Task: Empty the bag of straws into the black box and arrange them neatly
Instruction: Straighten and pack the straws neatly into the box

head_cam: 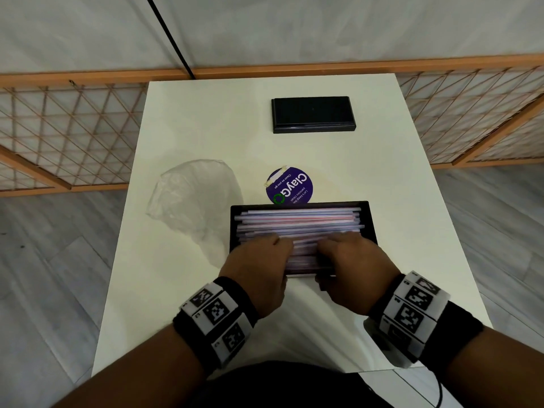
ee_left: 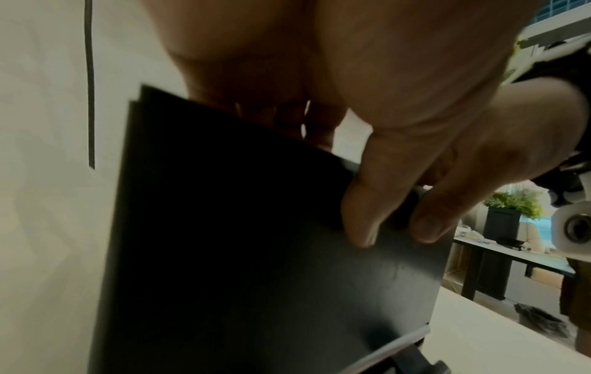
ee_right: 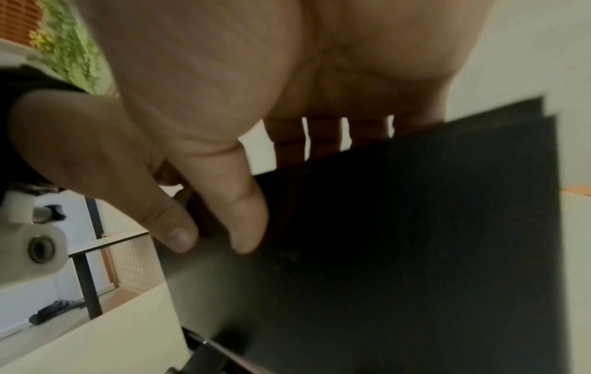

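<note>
The straws [head_cam: 300, 223] lie lengthwise in the black box [head_cam: 371, 222], which sits on the white bench [head_cam: 191, 128] near its front edge, just in front of a round purple sticker [head_cam: 290, 187]. Both hands reach over the box's near wall. The left hand [head_cam: 259, 269] has its fingers laid on the straws at the near left and its thumb down the outside of the wall; the right hand [head_cam: 350, 266] mirrors it at the near right, so each grip is narrow, pinching the box's front wall. The two thumbs nearly meet at the wall's middle. The empty clear bag [head_cam: 194, 198] lies crumpled left of the box, and a black lid [head_cam: 313, 114] rests farther back, well apart.
</note>
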Tool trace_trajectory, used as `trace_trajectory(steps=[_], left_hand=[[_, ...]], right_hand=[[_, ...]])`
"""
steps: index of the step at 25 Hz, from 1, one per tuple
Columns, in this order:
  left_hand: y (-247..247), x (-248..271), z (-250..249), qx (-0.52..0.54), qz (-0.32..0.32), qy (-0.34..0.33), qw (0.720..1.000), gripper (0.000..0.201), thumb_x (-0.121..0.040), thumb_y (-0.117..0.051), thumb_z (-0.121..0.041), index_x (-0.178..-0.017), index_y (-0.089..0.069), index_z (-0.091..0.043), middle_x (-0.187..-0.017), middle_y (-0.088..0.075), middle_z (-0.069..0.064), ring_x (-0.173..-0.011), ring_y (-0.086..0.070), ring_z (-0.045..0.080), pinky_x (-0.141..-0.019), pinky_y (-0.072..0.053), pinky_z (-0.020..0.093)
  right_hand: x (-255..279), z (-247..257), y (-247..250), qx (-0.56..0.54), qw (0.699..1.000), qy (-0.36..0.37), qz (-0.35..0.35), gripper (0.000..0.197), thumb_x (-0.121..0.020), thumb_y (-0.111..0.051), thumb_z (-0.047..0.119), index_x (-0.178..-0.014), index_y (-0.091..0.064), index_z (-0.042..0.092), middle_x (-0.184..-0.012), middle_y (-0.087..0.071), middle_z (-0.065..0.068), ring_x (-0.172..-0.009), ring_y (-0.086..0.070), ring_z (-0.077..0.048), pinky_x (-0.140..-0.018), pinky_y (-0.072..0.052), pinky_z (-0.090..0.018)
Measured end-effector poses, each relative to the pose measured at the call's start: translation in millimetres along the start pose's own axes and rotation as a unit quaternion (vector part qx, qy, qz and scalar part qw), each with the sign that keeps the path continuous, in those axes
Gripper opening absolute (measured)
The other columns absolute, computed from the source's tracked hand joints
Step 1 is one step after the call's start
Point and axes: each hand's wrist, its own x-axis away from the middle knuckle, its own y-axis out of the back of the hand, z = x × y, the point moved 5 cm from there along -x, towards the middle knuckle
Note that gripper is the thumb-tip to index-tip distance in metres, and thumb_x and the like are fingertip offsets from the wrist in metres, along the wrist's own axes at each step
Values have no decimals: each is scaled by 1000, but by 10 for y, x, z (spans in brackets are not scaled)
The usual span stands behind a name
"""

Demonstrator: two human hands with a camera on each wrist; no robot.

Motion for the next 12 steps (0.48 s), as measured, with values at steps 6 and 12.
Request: trace_trajectory(steps=[6,12], left_hand=[[-278,-61,97,-70,105,32,991,31,-97,-45,-40,-110,-67,-22,-114,-67,-1,-108,-63,25,-92,-51,37],[-206,-20,71,-45,31,-8,998,31,-93,-53,-44,-108,-67,-21,-110,-67,-1,-103,-64,25,-87,-52,35]], right_hand=[[-39,-17,-187,47,993,-30,104,27,-87,-50,36,-99,-69,22,-103,-70,1,-98,-66,-27,-81,-55,-35],[-22,5,-164,58,996,-9,64,29,-86,-51,41,-101,-69,24,-105,-67,3,-102,-63,-26,-83,-52,-32]])
